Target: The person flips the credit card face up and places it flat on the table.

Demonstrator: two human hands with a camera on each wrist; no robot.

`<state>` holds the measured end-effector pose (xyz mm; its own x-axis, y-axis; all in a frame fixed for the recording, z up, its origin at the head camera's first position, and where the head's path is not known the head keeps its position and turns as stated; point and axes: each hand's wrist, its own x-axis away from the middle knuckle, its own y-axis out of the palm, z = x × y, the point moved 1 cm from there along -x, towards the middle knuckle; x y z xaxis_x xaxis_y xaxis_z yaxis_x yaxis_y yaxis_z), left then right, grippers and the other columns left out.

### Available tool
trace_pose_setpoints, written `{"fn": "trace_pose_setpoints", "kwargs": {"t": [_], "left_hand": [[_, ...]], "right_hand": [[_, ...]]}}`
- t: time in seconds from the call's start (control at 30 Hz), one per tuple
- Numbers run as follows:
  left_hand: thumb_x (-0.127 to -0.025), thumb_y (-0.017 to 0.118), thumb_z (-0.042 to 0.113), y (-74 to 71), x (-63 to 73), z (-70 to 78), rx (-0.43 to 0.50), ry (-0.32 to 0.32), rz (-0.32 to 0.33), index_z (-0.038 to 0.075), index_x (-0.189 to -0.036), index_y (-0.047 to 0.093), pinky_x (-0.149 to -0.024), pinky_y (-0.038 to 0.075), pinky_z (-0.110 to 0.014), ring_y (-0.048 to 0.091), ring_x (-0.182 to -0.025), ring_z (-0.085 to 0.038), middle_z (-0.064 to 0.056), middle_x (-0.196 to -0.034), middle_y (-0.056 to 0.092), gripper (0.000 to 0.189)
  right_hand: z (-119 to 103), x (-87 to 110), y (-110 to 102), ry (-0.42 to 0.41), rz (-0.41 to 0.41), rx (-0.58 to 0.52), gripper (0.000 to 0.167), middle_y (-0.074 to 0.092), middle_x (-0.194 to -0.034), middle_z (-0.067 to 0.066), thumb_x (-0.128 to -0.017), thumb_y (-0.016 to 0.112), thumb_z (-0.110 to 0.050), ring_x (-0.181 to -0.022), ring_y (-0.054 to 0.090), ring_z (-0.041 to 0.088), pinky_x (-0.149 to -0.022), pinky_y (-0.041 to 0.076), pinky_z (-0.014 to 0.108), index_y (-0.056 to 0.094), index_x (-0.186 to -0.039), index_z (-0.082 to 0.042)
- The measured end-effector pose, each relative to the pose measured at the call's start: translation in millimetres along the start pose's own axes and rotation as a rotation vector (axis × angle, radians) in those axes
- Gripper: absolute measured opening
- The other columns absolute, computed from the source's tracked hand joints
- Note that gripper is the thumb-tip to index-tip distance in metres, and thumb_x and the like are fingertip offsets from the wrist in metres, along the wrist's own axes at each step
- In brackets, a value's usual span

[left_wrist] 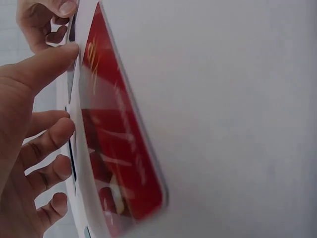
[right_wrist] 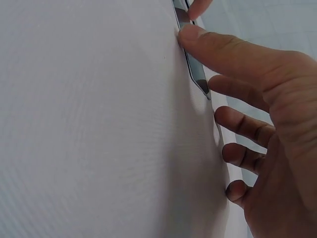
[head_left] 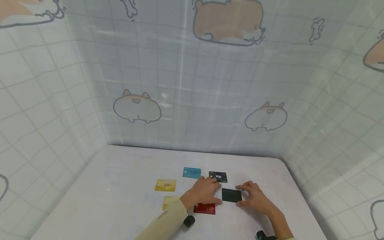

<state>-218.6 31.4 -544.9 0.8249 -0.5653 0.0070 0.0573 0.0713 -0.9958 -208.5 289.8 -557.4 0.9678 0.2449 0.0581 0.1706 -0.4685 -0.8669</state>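
Note:
A plain black card (head_left: 231, 195) lies between the two hands on the white table. My right hand (head_left: 255, 198) pinches its right end, with thumb and index finger at the two long edges; the right wrist view shows the thumb (right_wrist: 193, 37) over the near edge. At the card's left end, my left hand (head_left: 205, 191) has its fingers loosely spread, thumb and index tips right by the corners. Below the left hand lies a red VIP card (head_left: 205, 209), seen large in the left wrist view. A black Vip card (head_left: 220, 176) is just above the left fingertips.
A blue VIP card (head_left: 192, 172) lies behind the left hand. Two yellow cards are to the left, one yellow card (head_left: 165, 185) in full view and the nearer yellow card (head_left: 168, 201) partly under the sleeve. Grid-patterned curtains (head_left: 186, 83) with cartoon dogs enclose the table (head_left: 105, 200).

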Motion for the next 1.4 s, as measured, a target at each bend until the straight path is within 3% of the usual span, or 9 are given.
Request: {"fn": "trace_pose_setpoints", "kwargs": {"t": [0.4, 0.87, 1.4], "left_hand": [[-0.083, 0.067, 0.070, 3.5, 8.8, 4.2, -0.001, 0.030, 0.020, 0.034, -0.136, 0.062, -0.109, 0.040, -0.046, 0.053, -0.130, -0.018, 0.007, -0.141, 0.058, 0.065], [-0.081, 0.074, 0.063, 1.1, 10.5, 10.3, 0.063, 0.016, 0.042, 0.035, -0.128, 0.067, -0.109, 0.040, -0.049, 0.056, -0.124, -0.019, 0.007, -0.136, 0.062, 0.055], [-0.079, 0.074, 0.063, 0.8, 5.6, 10.2, 0.056, 0.021, 0.044, 0.038, -0.131, 0.065, -0.110, 0.039, -0.050, 0.055, -0.128, -0.018, 0.010, -0.140, 0.059, 0.058]], "right_hand": [[-13.1, 18.2, 11.7, 0.029, 0.050, 0.001, 0.058, 0.052, -0.110, -0.008, -0.065, 0.092, -0.048, -0.108, 0.047, 0.019, -0.094, 0.045, 0.049, 0.072, -0.117, -0.030], [-16.6, 20.5, 7.6, 0.034, 0.015, -0.069, 0.048, 0.053, -0.112, -0.006, -0.068, 0.092, -0.039, -0.108, 0.044, 0.020, -0.096, 0.042, 0.051, 0.071, -0.109, -0.028], [-10.9, 17.2, 8.7, 0.019, 0.027, -0.103, 0.052, 0.054, -0.112, -0.006, -0.066, 0.094, -0.036, -0.110, 0.044, 0.021, -0.099, 0.039, 0.052, 0.066, -0.109, -0.025]]}}
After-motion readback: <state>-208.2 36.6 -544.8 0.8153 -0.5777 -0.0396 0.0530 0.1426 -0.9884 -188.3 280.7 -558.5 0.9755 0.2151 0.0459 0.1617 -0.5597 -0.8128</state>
